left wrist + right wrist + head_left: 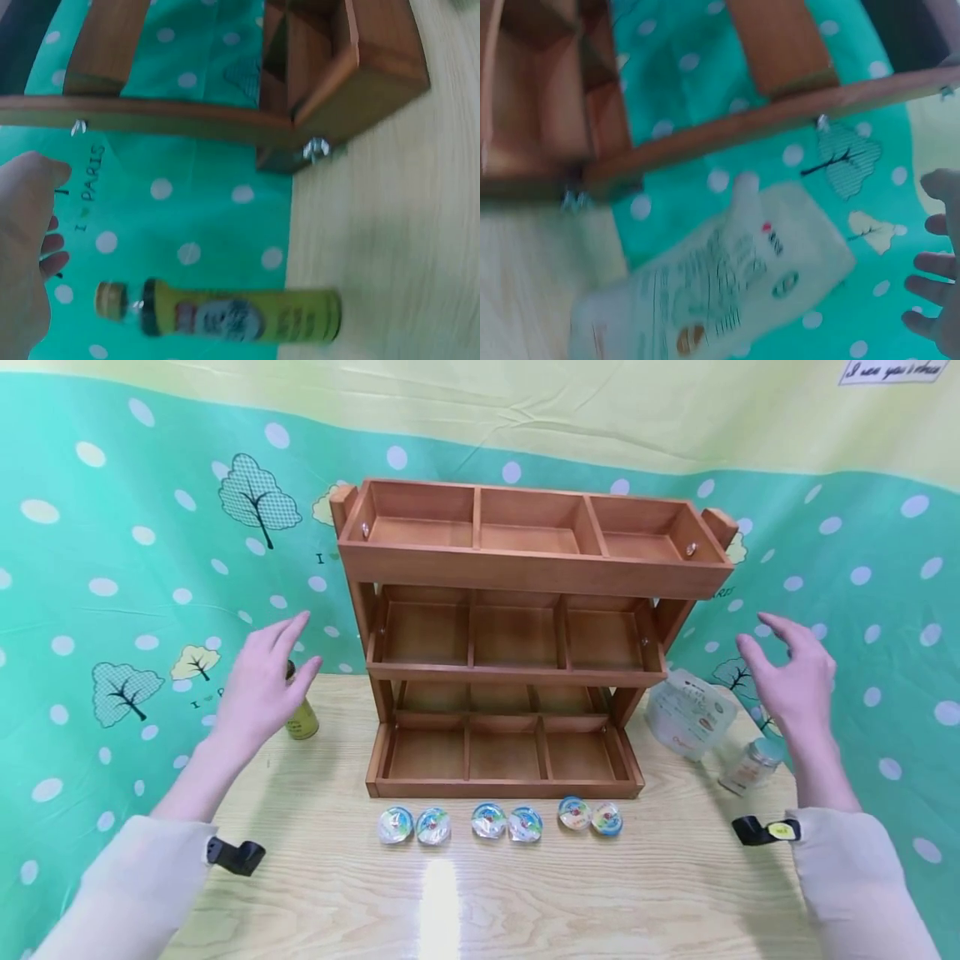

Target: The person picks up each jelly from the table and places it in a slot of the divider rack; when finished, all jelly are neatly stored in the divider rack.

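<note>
My left hand [258,685] is raised left of a brown wooden three-tier rack [536,572], its fingers extended and nothing in its grasp. On the other side, my right hand [797,672] hovers with thumb and fingers apart, also holding nothing. Each tier of the rack is divided into three compartments, and no items show in them. Several small lidded cups [489,821], apparently jelly cups, lie in three pairs on the table before the rack. Partly behind my left hand stands a bottle with a yellow-green label [303,722]; the left wrist view shows its bottle cap [111,301].
Right of the rack stand a whitish printed pouch [692,714] and a small jar with a teal lid [752,766]. A green polka-dot cloth [172,635] hangs behind and beside the pale wooden table [570,902]. Black wrist cameras [236,857] are strapped over both sleeves.
</note>
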A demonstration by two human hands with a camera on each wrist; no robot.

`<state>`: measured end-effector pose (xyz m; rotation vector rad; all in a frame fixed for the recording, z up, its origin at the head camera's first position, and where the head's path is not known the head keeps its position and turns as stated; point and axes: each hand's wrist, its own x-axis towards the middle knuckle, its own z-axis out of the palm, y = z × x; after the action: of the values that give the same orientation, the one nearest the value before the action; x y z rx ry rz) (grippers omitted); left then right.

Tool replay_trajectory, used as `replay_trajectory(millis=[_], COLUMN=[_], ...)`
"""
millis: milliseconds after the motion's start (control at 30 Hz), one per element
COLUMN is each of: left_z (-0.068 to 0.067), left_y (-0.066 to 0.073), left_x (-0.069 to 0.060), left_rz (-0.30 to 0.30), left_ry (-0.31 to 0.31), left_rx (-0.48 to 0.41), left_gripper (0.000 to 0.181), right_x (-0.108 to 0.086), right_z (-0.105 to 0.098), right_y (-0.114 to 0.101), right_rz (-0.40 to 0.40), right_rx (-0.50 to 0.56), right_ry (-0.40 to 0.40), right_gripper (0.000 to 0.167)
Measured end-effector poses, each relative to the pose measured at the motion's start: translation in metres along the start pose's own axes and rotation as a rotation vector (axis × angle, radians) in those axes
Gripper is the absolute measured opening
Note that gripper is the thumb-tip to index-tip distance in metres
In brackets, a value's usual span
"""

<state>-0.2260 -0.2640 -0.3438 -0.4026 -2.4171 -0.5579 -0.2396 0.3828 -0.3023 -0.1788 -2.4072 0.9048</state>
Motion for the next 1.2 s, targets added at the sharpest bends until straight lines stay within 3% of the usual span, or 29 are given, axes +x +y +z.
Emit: replay_trajectory(millis=[133,267,433,567,767,867,1033,1200], left_z=[0.015,0.030,0.047,0.059,0.071,0.074,0.085,0.094], left_y=[0.009,0.015,0.019,0.015,0.005,0.002,-0.001,0.000], left_x=[-0.009,-0.020,-0.033,-0.042,-0.052,-0.058,-0.068,-0.078], left_rz=[-0.031,-0.085,-0.152,-0.238,-0.344,-0.385,-0.445,-0.485], left_ry=[0.051,0.087,0.050,-0.059,-0.322,-0.420,-0.520,-0.607], left_rx=[-0.087,-0.200,-0.322,-0.409,-0.546,-0.619,-0.745,-0.772], left_gripper=[0.061,0.057,0.054,0.056,0.071,0.078,0.087,0.094], right_x=[-0.011,-0.023,-0.042,-0.055,-0.067,-0.075,-0.090,-0.104], right_z=[0.007,0.013,0.021,0.031,0.049,0.061,0.083,0.101], right_y=[-0.008,-0.015,-0.029,-0.042,-0.045,-0.045,-0.048,-0.056], right_rz=[0.090,0.115,0.085,0.008,-0.063,-0.072,-0.103,-0.117], right_rx=[0.185,0.326,0.462,0.627,0.897,0.927,0.972,1.025], right_ry=[0.157,0.234,0.326,0.410,0.473,0.488,0.472,0.365], right_gripper=[0.039,0.031,0.026,0.021,0.013,0.009,0.010,0.010])
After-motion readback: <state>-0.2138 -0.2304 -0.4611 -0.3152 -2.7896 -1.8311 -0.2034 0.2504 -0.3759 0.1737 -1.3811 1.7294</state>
